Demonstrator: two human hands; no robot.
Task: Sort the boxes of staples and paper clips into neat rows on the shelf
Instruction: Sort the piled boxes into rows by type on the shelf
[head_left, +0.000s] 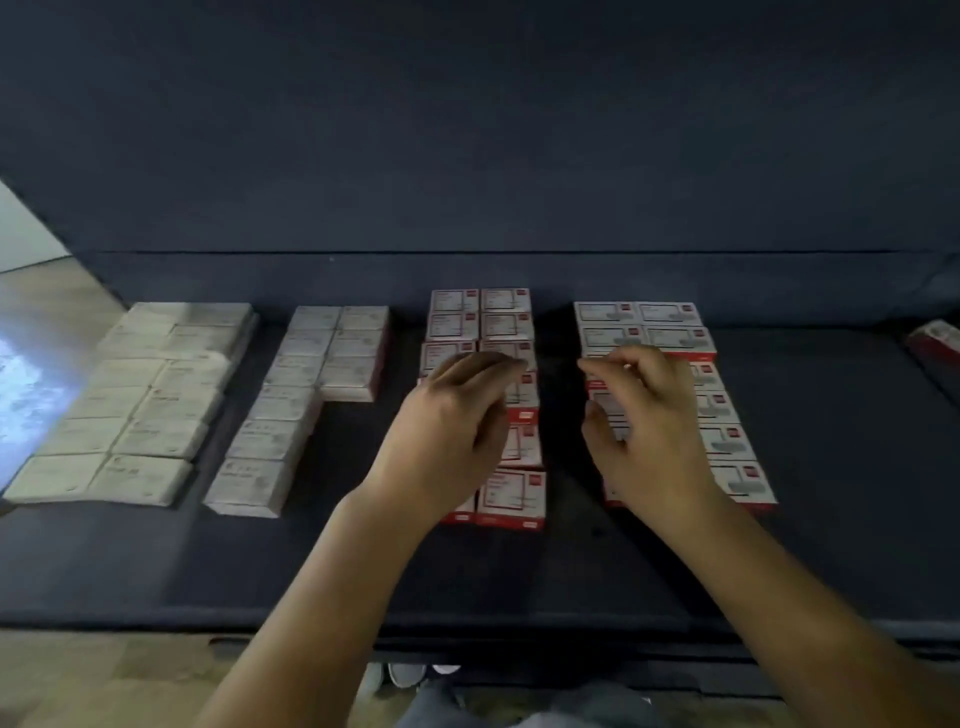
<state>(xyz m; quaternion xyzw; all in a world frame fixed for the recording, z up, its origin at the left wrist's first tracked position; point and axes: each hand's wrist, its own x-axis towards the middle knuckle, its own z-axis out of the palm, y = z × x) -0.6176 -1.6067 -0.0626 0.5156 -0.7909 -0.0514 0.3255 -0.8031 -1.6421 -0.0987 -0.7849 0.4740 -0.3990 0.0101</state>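
While both forearms reach in from the near edge, the scene reads near to far as follows.

Shelf edge: the dark shelf (156, 561) is bare along its front strip, just ahead of the person.

Left hand (447, 436): hovers over the near half of the left red-and-white block (511, 499), fingers loosely curled, thumb and fingertips close together; nothing visibly held.

Right hand (649, 431): hovers over the inner column of the right red-and-white block (727, 441), fingers curled in a light pinch; whether it grips a box cannot be told.

Key relation: each block lies directly beneath its own hand, long axis running away from the person; the dark gap between the blocks sits between the two hands, so either hand is equally near its own block.

Pale blocks: a two-column pale block (301, 410), short in its right column, and a wider pale block (145, 405) lie to the left, well apart from both hands.

Stray box (935, 338): lies at the far right, away from the rows, nearer the right hand, probably left to sort.
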